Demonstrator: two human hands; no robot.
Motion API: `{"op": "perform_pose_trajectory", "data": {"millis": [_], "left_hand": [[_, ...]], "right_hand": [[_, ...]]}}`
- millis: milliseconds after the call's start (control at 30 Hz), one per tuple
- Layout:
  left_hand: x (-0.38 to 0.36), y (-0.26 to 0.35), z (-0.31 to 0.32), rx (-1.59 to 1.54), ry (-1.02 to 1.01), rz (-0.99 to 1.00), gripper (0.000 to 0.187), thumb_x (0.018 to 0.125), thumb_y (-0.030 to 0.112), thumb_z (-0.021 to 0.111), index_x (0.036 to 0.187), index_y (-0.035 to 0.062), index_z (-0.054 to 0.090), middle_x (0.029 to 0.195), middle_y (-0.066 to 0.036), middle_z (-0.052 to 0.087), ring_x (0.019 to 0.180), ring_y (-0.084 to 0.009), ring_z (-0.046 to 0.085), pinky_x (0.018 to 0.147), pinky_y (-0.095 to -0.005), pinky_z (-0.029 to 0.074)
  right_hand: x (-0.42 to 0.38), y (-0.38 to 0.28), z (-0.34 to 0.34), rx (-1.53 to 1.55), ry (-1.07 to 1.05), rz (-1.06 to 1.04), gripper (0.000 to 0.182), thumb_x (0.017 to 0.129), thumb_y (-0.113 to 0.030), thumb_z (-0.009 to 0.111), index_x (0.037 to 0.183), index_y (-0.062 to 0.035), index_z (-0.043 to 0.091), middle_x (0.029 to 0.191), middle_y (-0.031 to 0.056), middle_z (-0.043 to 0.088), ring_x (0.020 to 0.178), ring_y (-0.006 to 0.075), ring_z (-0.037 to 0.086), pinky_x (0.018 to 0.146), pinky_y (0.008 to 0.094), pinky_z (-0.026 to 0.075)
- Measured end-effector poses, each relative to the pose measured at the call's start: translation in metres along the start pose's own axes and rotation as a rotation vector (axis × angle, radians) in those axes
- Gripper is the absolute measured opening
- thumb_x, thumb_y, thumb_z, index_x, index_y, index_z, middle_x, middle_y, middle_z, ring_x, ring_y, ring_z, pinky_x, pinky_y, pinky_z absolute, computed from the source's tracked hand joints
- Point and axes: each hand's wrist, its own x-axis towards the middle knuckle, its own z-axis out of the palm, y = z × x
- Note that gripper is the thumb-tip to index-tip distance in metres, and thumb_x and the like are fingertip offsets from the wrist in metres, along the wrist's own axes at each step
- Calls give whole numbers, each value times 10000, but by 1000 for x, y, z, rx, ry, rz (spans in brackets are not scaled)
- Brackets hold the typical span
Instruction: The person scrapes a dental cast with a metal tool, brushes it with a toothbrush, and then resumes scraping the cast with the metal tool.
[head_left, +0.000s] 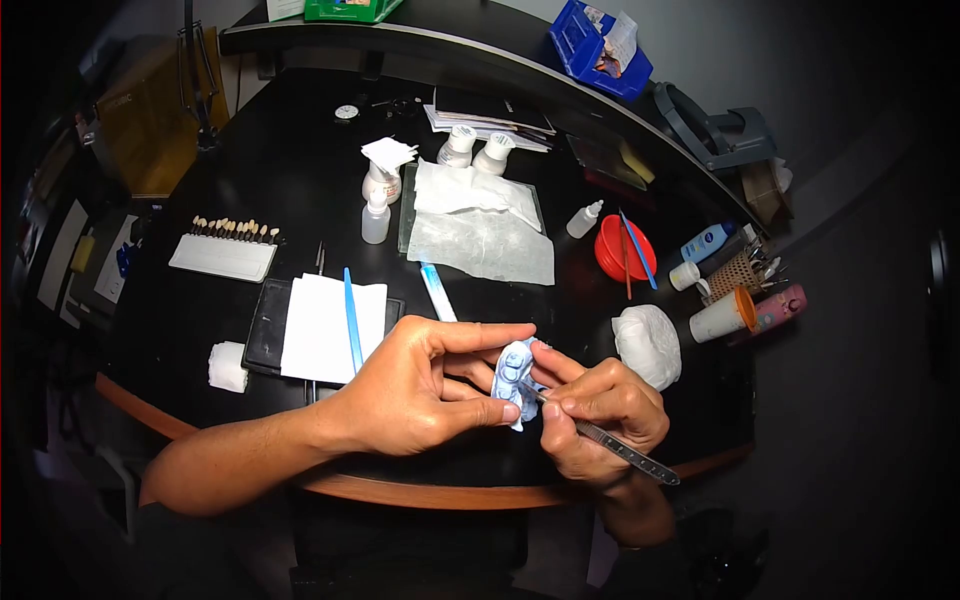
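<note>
In front of me, my left hand (420, 390) holds a light blue dental plaster model (514, 365) between the thumb and fingers, with its tooth shapes facing up. My right hand (605, 415) pinches a metal scalpel (632, 457) by its flat, marked handle. The front end of the scalpel points at the right side of the model; its tip is hard to make out there. Fingers of my right hand also rest close against the model. Beneath and left of my left hand lies a folded white paper (325, 325) with a blue-handled brush or stick (352, 318) on it.
A tooth shade guide (225, 255) lies at left. White sheets (480, 235) cover a glass plate, with a dropper bottle (375, 218) beside it. Right of centre are a red bowl (608, 248) holding brushes, a wrapped white bundle (645, 346) and a white cup with an orange rim (715, 318).
</note>
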Motion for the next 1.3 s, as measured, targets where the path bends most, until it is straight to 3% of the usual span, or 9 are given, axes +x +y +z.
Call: {"op": "perform_pose_trajectory", "data": {"millis": [233, 333, 433, 633, 933, 1300], "left_hand": [[1, -3, -3, -294, -98, -51, 636, 919, -118, 692, 1512, -59, 471, 1243, -223, 702, 1119, -185, 706, 972, -277, 582], [1, -3, -6, -306, -125, -58, 609, 949, -11, 732, 1496, -80, 473, 1292, -207, 690, 1134, -196, 713, 1006, -293, 573], [0, 4, -3, -335, -111, -93, 631, 917, -106, 693, 1510, -61, 481, 1244, -183, 710, 1057, -124, 704, 946, -240, 552], [1, -2, -5, -310, -137, -37, 632, 908, -99, 718, 1497, -70, 490, 1244, -193, 708, 1078, -145, 705, 951, -246, 559], [2, 6, -1, -7, -7, 2, 635, 850, -116, 786, 1437, -77, 546, 1187, -226, 713, 1066, -203, 724, 907, -281, 636], [2, 7, 0, 68, 31, -5, 621, 807, -121, 822, 1381, -77, 590, 1158, -224, 718, 1032, -218, 741, 902, -318, 656]], "right_hand": [[0, 6, -5, 80, 73, -66, 174, 861, 68, 738, 968, 35, 605, 822, 157, 658, 778, 209, 734, 872, 514, 664], [1, 10, -4, 56, 70, -105, 171, 862, 72, 737, 966, 31, 608, 827, 158, 662, 774, 207, 733, 858, 510, 669], [0, 10, -3, 76, 94, -97, 174, 859, 79, 738, 967, 28, 611, 832, 161, 666, 784, 213, 740, 859, 501, 670], [1, 9, -3, 62, 73, -113, 185, 845, 91, 741, 963, 28, 614, 844, 167, 672, 789, 235, 756, 883, 491, 661], [4, -1, 0, -14, 33, -82, 153, 787, 125, 732, 877, 44, 638, 780, 152, 669, 734, 212, 741, 918, 536, 639], [6, -1, -1, -45, 17, -93, 169, 759, 124, 745, 860, 38, 640, 774, 138, 676, 717, 216, 755, 898, 504, 652]]}}
